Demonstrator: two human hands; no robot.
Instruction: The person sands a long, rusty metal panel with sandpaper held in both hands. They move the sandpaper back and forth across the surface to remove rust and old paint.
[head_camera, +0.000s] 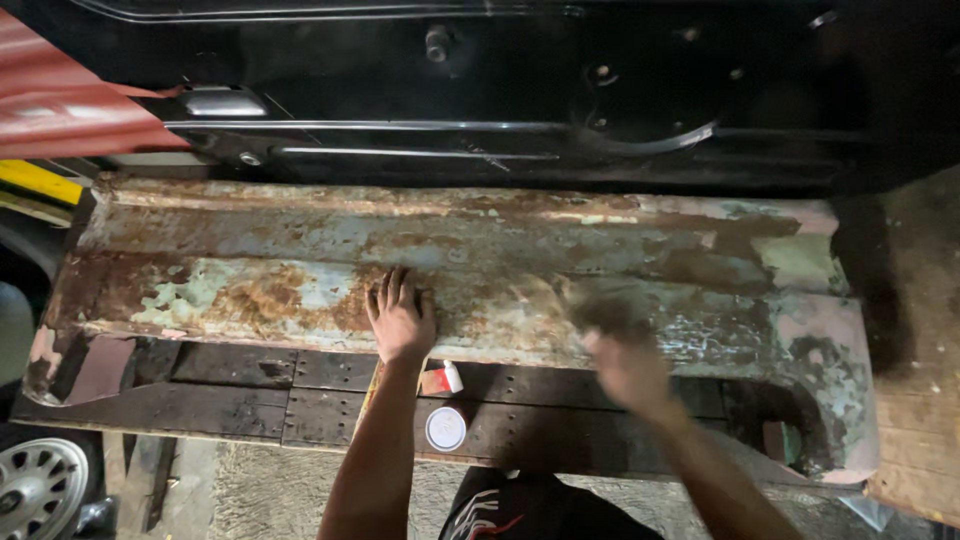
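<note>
A long rusty metal panel (300, 250) with flaking pale green paint lies across a dark wooden bench (230, 395). My left hand (400, 318) rests flat on the panel's near ridge, fingers spread. My right hand (625, 365) is blurred with motion over the panel's near edge to the right; it seems closed on a dark blurred thing (600, 312) pressed to the metal, but I cannot tell what it is.
A small round white lid or tin (446, 428) and a small red-and-white tube (445, 378) lie on the bench below my left hand. A black car body (500, 90) stands behind the panel. A wheel (40, 485) shows bottom left, a wooden board (920, 400) at right.
</note>
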